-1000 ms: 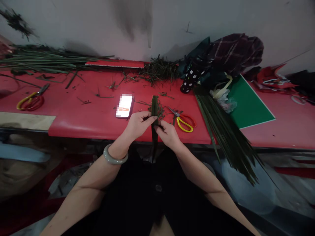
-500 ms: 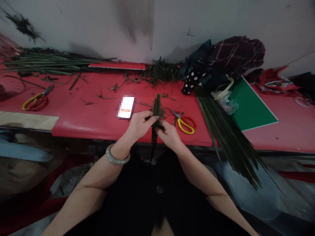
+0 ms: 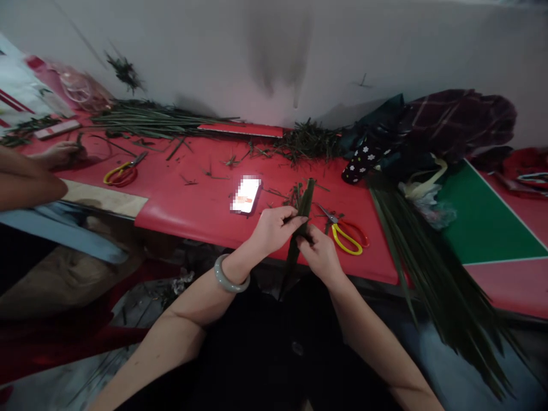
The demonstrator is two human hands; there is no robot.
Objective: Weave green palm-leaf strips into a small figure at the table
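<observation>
Both hands pinch one green leaf strip point(image 3: 306, 198) — the left hand point(image 3: 276, 229) with its thumb laid across the front, the right hand point(image 3: 322, 252) with thumb and fingers drawn together just below, partly hidden behind the leaf. The strip is to the right of the lit phone point(image 3: 248, 195), its upper end leaning away from the person and its lower end hanging past the table edge; whether it is one folded leaf or several layers, I cannot tell. What has just changed is mostly the view: the head has swung to the left, and another person's hand point(image 3: 61, 154) now shows well to the left of the phone, while the pinch on the leaf looks the same as half a second ago, so the handwork itself seems little further on. Both wrists angle inward from the forearms, nearly meeting at the leaf, and a pale bangle point(image 3: 231, 277) circles the left forearm, nearer the person than the phone. Right of the phone, beyond the leaf, lie red-and-yellow scissors point(image 3: 335, 221), and farther right a fanned leaf bundle point(image 3: 440, 285); left of the phone rests a second pair of scissors point(image 3: 132, 165).
</observation>
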